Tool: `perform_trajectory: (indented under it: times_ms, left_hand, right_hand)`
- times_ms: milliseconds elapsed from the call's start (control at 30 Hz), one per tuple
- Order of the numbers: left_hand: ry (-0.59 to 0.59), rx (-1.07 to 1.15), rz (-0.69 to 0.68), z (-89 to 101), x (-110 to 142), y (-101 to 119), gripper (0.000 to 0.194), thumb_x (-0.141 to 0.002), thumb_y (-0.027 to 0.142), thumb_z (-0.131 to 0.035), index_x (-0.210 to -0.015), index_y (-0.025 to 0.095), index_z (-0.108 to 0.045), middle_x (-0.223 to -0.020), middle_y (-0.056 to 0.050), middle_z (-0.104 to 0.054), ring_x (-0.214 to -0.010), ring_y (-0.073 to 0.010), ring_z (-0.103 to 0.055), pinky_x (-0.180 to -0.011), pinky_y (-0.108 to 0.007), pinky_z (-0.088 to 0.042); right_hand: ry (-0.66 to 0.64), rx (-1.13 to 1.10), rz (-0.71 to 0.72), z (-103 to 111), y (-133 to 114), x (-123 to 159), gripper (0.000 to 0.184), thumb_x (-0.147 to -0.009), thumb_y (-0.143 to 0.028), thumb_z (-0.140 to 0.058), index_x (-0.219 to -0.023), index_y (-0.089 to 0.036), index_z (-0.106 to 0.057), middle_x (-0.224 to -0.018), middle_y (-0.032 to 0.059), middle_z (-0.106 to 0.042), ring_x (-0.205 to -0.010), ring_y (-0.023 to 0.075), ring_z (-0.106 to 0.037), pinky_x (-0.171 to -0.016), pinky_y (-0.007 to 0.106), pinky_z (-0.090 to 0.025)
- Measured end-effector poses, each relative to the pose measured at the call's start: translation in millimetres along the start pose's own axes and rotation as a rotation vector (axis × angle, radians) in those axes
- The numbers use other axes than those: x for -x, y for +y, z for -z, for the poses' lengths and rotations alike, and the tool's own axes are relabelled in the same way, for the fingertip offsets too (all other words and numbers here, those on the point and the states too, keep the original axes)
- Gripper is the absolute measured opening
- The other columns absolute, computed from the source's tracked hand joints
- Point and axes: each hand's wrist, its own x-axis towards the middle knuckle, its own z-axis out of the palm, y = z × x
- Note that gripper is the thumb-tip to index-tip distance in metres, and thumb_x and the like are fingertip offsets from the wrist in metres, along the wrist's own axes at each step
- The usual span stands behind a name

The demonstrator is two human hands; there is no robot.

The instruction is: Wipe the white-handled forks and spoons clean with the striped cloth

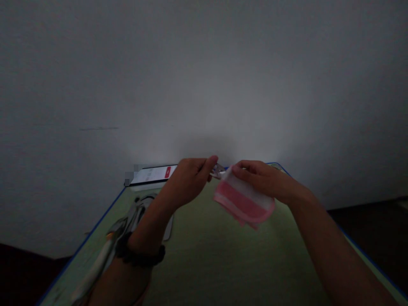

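Observation:
Over the table, my left hand [198,176] is closed with the thumb on top, gripping a small shiny, pale thing [217,171]. Its kind is hard to make out, since the fingers and a cloth hide both ends. My right hand [255,175] pinches a pink and white striped cloth [244,199] between thumb and fingers. The cloth hangs folded below that hand, its top corner touching or very near the shiny thing. A dark beaded bracelet [140,255] circles my left wrist.
A device with a lit white screen [153,173] leans at the table's back left. By my left forearm lie a white-handled tool [95,267] and dark, blurred items [140,208]. The green table [216,263] has a blue edge and meets a grey wall [204,85].

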Motion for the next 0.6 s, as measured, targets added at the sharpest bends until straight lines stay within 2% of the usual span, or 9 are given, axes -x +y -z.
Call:
perform_trajectory:
  times_ms: [67,167,300,400,533,600]
  left_hand:
    - [0.001,0.005,0.003,-0.4,0.3,-0.3,0.052,-0.091,0.042,-0.032,-0.053,0.015,-0.054,-0.044,0.003,-0.05,-0.042,-0.0089,-0.047,-0.043,-0.019,-0.03]
    - [-0.01,0.002,-0.003,-1.0,0.2,-0.4,0.052,-0.09,0.042,-0.032,-0.053,0.015,-0.055,-0.044,0.003,-0.051,-0.041,-0.0088,-0.046,-0.043,-0.019,-0.03]
    - [-0.012,-0.021,-0.008,-2.3,-0.2,-1.5,0.051,-0.09,0.04,-0.033,-0.054,0.015,-0.057,-0.045,0.002,-0.054,-0.042,-0.0093,-0.048,-0.045,-0.02,-0.031]
    - [0.0,-0.019,-0.004,-2.5,-0.1,-2.0,0.051,-0.09,0.04,-0.032,-0.054,0.015,-0.059,-0.046,0.002,-0.055,-0.044,-0.0099,-0.05,-0.046,-0.02,-0.033]
    - [0.014,-0.004,-0.006,-0.2,0.3,1.6,0.049,-0.091,0.037,-0.033,-0.059,0.015,-0.062,-0.05,0.001,-0.058,-0.046,-0.0104,-0.051,-0.044,-0.02,-0.032]
    - [0.042,0.008,-0.004,1.3,0.4,4.1,0.047,-0.091,0.035,-0.033,-0.062,0.015,-0.064,-0.051,0.001,-0.059,-0.046,-0.0104,-0.051,-0.044,-0.02,-0.032]
  right_hand:
    - [-0.024,-0.066,-0.005,0.2,1.5,0.4,0.049,-0.079,-0.061,-0.038,-0.09,-0.018,-0.059,-0.073,0.0026,-0.06,-0.054,0.0092,-0.048,-0.045,0.021,-0.033]
    - [-0.058,-0.094,0.012,1.3,5.4,-0.6,0.042,-0.077,-0.056,-0.048,-0.089,-0.018,-0.061,-0.073,0.0027,-0.062,-0.052,0.0082,-0.047,-0.043,0.02,-0.032]
    - [-0.044,-0.134,0.019,4.3,8.9,-1.8,0.037,-0.076,-0.051,-0.052,-0.088,-0.017,-0.064,-0.076,0.0038,-0.064,-0.054,0.0088,-0.049,-0.044,0.02,-0.034]
    - [0.032,-0.19,0.061,4.8,5.9,-1.1,0.035,-0.075,-0.048,-0.055,-0.092,-0.018,-0.065,-0.081,0.0043,-0.066,-0.061,0.0117,-0.055,-0.051,0.022,-0.04]
    - [0.231,-0.262,0.196,0.7,-4.9,-1.3,0.036,-0.077,-0.046,-0.053,-0.102,-0.021,-0.062,-0.091,0.0042,-0.066,-0.079,0.0157,-0.059,-0.064,0.026,-0.046]
    - [0.248,-0.217,0.202,-1.9,-9.3,-1.9,0.038,-0.08,-0.047,-0.048,-0.102,-0.02,-0.062,-0.09,0.0046,-0.066,-0.078,0.0155,-0.059,-0.064,0.026,-0.046]
